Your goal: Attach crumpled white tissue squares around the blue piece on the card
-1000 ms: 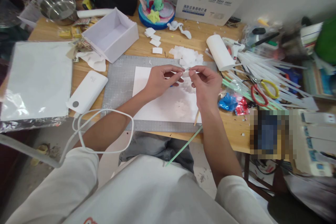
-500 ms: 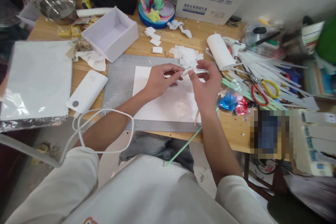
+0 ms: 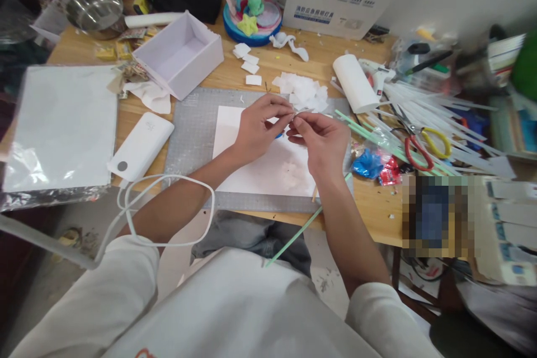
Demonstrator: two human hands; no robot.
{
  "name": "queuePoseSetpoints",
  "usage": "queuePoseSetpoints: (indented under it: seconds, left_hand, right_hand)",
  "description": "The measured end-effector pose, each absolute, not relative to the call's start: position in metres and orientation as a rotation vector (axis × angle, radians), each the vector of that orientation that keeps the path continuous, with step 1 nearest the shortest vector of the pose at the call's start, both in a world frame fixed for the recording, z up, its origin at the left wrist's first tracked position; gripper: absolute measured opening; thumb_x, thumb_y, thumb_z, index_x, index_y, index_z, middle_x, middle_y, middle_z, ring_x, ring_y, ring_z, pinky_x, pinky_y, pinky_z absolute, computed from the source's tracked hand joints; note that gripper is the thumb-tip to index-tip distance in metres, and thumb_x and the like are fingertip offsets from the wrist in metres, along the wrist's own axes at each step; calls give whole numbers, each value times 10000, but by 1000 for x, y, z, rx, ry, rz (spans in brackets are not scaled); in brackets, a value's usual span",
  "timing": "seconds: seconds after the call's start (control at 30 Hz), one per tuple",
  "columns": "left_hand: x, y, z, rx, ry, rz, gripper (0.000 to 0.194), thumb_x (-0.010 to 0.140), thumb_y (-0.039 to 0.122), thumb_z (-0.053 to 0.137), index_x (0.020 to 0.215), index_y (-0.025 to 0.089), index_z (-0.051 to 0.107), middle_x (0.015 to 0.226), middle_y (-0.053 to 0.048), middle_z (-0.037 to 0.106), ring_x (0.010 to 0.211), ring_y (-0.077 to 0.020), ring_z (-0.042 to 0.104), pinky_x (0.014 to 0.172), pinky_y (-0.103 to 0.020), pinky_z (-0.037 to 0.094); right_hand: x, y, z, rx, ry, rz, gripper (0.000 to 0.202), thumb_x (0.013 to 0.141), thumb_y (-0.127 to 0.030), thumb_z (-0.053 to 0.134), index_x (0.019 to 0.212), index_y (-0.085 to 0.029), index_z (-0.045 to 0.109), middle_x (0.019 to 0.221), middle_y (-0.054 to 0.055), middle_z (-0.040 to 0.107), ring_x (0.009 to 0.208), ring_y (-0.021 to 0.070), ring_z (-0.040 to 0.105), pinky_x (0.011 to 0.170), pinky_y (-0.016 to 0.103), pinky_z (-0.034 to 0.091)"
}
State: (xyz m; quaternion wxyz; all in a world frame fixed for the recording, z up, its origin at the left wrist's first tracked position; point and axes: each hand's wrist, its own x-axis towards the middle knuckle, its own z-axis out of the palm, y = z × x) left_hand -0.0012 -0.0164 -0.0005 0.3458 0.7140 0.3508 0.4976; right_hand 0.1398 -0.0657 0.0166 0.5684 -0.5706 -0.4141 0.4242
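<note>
Above the white rectangular paper sheet [image 3: 255, 176], near its 12 o'clock edge, the bare left hand [image 3: 257, 130] and the bare right hand [image 3: 328, 144] meet at their fingertips. On each hand, the thumb and forefinger are pressed together, and they seem to pinch between them a small thin piece [image 3: 294, 116]. It is nearly all covered by the fingers, so I cannot tell its material or full shape.

From its small size, I judge it very light, and perhaps easy to crush or bend. A soft pinch at its two ends, from 9 and 3 o'clock, should suit it better than a strong squeeze in the middle. Seen from the hands, soft-looking white torn scraps [image 3: 308, 95] lie close by at 1 o'clock; they look thin and light too, so they are probably best lifted by one edge.
</note>
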Motion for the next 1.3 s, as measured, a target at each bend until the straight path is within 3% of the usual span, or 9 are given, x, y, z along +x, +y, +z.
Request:
queuePoseSetpoints:
  seconds: [1.3]
  left_hand:
    - [-3, -12, -6, 2025, 885, 1311, 98, 911, 177, 648, 906, 178, 745, 980, -40, 713, 845, -100, 665, 580, -157, 509]
  right_hand:
    - [143, -65, 15, -1398, -996, 1012, 144, 824, -340, 739, 874, -210, 774, 712, -14, 732, 648, 118, 712, 646, 278, 652]
